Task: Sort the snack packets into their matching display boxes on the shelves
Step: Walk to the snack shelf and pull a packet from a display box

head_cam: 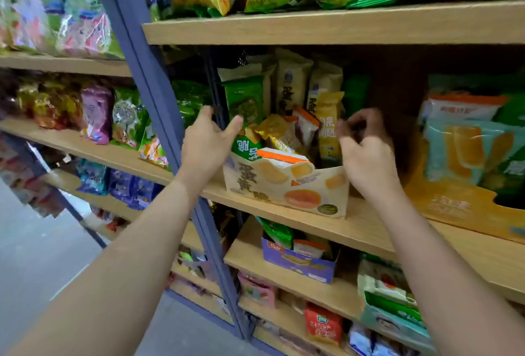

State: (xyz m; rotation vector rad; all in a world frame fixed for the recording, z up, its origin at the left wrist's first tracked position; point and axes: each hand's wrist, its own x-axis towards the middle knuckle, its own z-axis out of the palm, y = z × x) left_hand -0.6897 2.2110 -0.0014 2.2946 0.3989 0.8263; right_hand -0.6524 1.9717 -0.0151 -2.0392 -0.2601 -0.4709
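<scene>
2 hands flank the cream display box (pixel 287 185) on the middle shelf (pixel 366 230). Box front reads "蛋黄" in dark characters, with printed yellow pastries. Mixed snack packets (pixel 287 131) stand inside it: 1 green packet (pixel 246 100), 1 yellow, several cream ones marked "蛋", 1 orange-and-white lying across the front. Left hand (pixel 208 142), at the box's left edge, is spread open, holding nothing. Right hand (pixel 366 151), at its right edge, has fingers curled; contact with the box cannot be determined.
</scene>
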